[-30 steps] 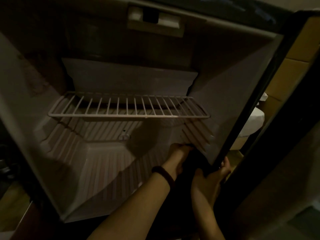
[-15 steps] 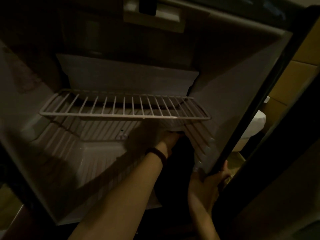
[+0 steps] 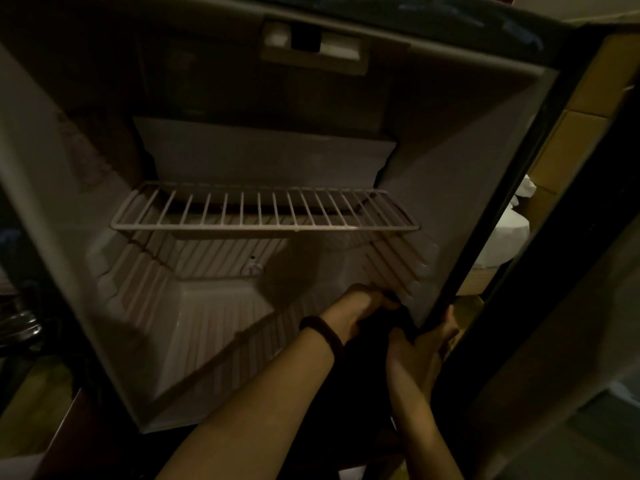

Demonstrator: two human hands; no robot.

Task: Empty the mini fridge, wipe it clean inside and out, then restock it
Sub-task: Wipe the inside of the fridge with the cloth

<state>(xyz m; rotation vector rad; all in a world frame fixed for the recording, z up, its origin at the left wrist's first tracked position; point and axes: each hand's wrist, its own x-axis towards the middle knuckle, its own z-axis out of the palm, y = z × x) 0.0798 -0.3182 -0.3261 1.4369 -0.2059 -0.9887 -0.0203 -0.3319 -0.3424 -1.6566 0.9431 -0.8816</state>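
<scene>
The mini fridge (image 3: 214, 327) stands open and holds nothing but a white wire shelf (image 3: 263, 216) across its middle. My left hand (image 3: 358, 306), with a dark band on the wrist, presses a dark cloth (image 3: 379, 323) against the low front part of the right inner wall. The cloth hangs down below the hand in shadow. My right hand (image 3: 424, 341) grips the front edge of that same wall from outside, fingers wrapped round the dark door seal.
A control housing (image 3: 311, 43) sits in the fridge ceiling. Cardboard boxes (image 3: 571, 161) and a white bundle (image 3: 509, 240) stand to the right, behind the fridge's edge. Dark shiny items (image 3: 17, 323) lie at the far left. The light is dim.
My left hand went up the right wall with the cloth to just under the shelf, then came back down to the low front corner. My right hand kept its grip on the edge.
</scene>
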